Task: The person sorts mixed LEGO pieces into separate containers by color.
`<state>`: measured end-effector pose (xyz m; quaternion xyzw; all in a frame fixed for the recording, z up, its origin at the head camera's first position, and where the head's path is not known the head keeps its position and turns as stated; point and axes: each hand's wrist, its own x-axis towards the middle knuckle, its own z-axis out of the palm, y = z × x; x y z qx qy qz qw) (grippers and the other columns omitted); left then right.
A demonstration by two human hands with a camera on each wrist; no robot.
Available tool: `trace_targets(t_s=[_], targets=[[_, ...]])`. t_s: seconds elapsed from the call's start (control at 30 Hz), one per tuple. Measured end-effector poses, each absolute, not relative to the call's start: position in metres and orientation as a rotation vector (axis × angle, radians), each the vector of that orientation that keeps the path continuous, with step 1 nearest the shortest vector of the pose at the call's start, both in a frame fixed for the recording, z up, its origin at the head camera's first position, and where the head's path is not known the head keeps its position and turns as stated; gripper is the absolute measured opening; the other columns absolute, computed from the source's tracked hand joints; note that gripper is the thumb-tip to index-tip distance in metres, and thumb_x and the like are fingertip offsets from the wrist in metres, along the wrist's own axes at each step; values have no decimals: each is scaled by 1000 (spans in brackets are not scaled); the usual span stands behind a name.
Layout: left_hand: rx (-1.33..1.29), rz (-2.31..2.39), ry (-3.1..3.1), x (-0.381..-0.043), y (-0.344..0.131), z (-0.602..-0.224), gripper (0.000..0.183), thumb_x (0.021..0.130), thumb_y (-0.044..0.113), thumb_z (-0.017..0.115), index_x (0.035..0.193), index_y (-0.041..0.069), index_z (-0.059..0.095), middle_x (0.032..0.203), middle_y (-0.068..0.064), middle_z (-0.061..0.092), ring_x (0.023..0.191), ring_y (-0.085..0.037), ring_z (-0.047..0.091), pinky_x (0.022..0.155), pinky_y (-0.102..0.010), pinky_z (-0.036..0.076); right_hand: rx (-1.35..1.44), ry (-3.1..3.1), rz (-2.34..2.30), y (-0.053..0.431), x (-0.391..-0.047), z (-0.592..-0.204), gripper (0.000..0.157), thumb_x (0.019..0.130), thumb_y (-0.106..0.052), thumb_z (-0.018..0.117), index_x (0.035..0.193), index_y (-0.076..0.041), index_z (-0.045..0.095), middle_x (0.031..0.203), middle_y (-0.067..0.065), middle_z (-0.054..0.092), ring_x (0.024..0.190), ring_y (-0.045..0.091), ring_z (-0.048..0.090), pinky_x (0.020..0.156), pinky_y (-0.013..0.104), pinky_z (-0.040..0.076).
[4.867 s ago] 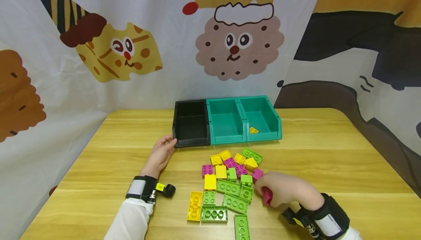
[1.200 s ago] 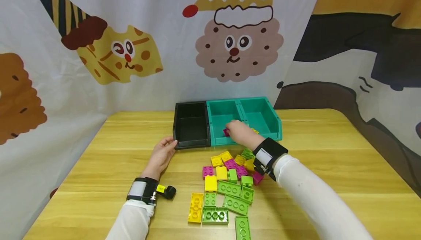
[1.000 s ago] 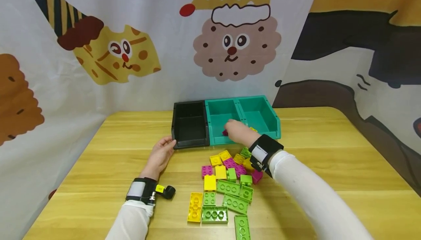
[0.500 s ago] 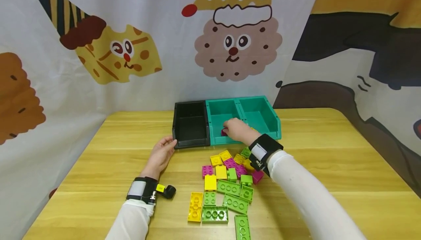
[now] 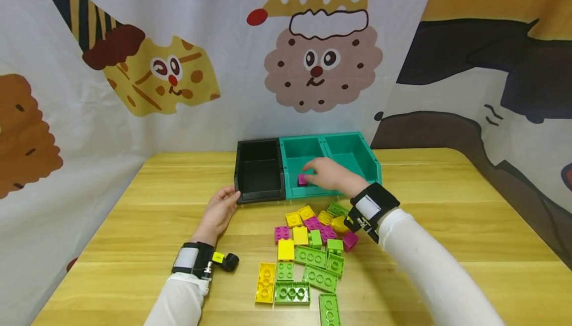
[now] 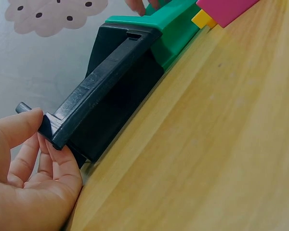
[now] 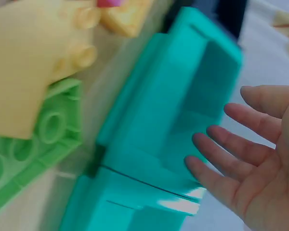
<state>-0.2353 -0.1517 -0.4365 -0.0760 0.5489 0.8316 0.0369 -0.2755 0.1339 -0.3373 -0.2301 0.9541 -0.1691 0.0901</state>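
My left hand (image 5: 220, 210) pinches the front left corner of the black bin (image 5: 261, 196); in the left wrist view the thumb lies on its rim, the fingers below. Over the middle teal bin (image 5: 292, 191) is my right hand (image 5: 328, 173), its fingers spread and holding nothing in the right wrist view. A magenta building brick (image 5: 302, 180) sits inside that bin, just beside the fingertips. Part of the right teal bin (image 5: 374, 167) is hidden by the hand and forearm.
Loose building bricks lie on the wooden table (image 5: 147, 227) in front of the bins: yellow ones (image 5: 286, 250), green ones (image 5: 320, 278) and magenta ones (image 5: 282, 233). A printed curtain (image 5: 192, 122) hangs behind the table.
My right hand took a magenta brick from the right of the pile, carried it to the middle teal bin and let go. The fingers have just opened. The left hand stayed put.
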Motion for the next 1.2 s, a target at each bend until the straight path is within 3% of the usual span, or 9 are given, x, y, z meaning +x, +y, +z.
trace_targets(t_s=[0.13, 0.37, 0.93, 1.2], targets=[[-223, 2551, 1692, -235, -152, -436, 21, 94, 0, 52, 86, 18, 58, 83, 7, 49, 71, -5, 46, 68, -17, 40, -719, 2832, -674, 146, -265, -325, 34, 97, -24, 53, 127, -9, 58, 130, 13, 57, 110, 27, 57, 89, 41, 49], [-213, 2552, 1704, -236, -151, -434, 19, 94, 0, 52, 88, 17, 57, 83, 7, 49, 71, -5, 46, 68, -17, 40, -786, 2851, -955, 173, -241, -318, 30, 97, -21, 53, 122, -7, 60, 121, 12, 62, 106, 27, 58, 92, 46, 48], [-195, 2551, 1715, -232, -153, -435, 19, 94, 1, 53, 88, 17, 58, 83, 7, 49, 72, -5, 46, 69, -17, 40, -794, 2810, -1174, 206, -201, -349, 26, 98, -18, 52, 115, -2, 63, 111, 12, 66, 102, 28, 63, 88, 42, 51], [-190, 2541, 1717, -232, -153, -435, 19, 95, 0, 52, 89, 18, 57, 84, 7, 49, 72, -6, 46, 69, -17, 41, -756, 2783, -1244, 223, -191, -352, 24, 98, -17, 52, 114, -3, 63, 110, 12, 66, 102, 24, 63, 87, 27, 50]])
